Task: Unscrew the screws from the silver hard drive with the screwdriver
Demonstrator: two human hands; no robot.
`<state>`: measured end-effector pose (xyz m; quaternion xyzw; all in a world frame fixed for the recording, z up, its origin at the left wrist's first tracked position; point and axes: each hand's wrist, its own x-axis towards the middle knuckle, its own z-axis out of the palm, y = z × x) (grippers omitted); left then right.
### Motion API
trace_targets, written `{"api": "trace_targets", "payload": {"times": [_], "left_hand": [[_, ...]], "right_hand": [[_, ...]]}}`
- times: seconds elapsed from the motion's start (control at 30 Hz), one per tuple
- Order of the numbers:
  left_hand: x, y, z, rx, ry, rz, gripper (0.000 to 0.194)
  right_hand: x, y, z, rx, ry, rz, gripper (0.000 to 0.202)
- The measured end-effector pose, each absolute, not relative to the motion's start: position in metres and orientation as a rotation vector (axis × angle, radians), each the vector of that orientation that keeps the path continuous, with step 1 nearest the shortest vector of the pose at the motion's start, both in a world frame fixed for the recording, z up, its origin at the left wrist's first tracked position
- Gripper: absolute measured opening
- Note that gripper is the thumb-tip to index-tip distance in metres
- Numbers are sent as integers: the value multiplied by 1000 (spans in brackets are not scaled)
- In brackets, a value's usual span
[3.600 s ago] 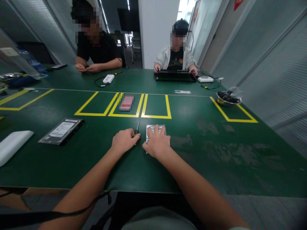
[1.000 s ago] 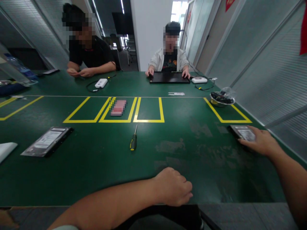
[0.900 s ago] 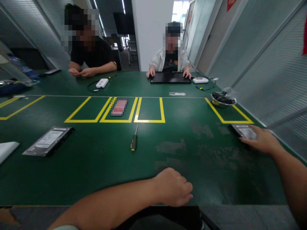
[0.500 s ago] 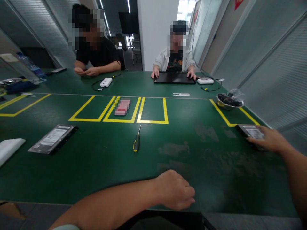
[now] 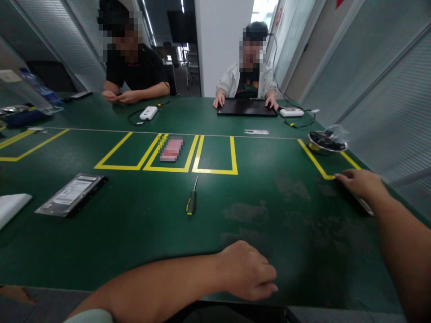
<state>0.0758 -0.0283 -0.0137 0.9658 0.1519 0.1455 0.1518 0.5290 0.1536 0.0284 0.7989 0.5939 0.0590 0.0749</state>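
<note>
My right hand (image 5: pixel 365 181) is at the right side of the table, gripping a hard drive (image 5: pixel 362 204). It covers most of the drive, so only a dark strip along the near side shows. My left hand (image 5: pixel 249 271) rests near the front edge with its fingers curled into a loose fist; I see nothing in it. Beyond that hand, a screwdriver (image 5: pixel 191 202) with a dark green and yellow handle lies with its tip pointing away from me. Another hard drive (image 5: pixel 72 193), label up, lies flat on the left.
Yellow tape marks several areas on the green table (image 5: pixel 151 237); a pink blurred object (image 5: pixel 171 149) lies in one. A metal bowl (image 5: pixel 326 146) of dark items stands back right. Across sit two people, one with both hands on a black panel (image 5: pixel 247 107). White boxes (image 5: pixel 148 113) have cables.
My right hand has shifted up and over the hard drive, covering its label. My left hand stays almost where it was. The whole view has shifted slightly.
</note>
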Motion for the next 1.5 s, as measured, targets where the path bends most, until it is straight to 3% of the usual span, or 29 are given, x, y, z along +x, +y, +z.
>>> {"api": "trace_targets", "payload": {"times": [0.17, 0.4, 0.77, 1.27, 1.5], "left_hand": [[78, -27, -14, 2757, 428, 396, 30], [77, -26, -14, 2751, 418, 373, 30], [77, -25, -11, 2763, 414, 301, 31], [79, -24, -13, 2762, 413, 251, 32], [78, -24, -11, 2763, 403, 283, 32]], "right_hand": [[513, 155, 30, 2428, 1635, 78, 42], [503, 156, 38, 2524, 1521, 45, 39], [504, 163, 39, 2568, 1436, -14, 43], [534, 175, 32, 2383, 1582, -63, 31], [534, 176, 27, 2417, 1532, -38, 40]]}}
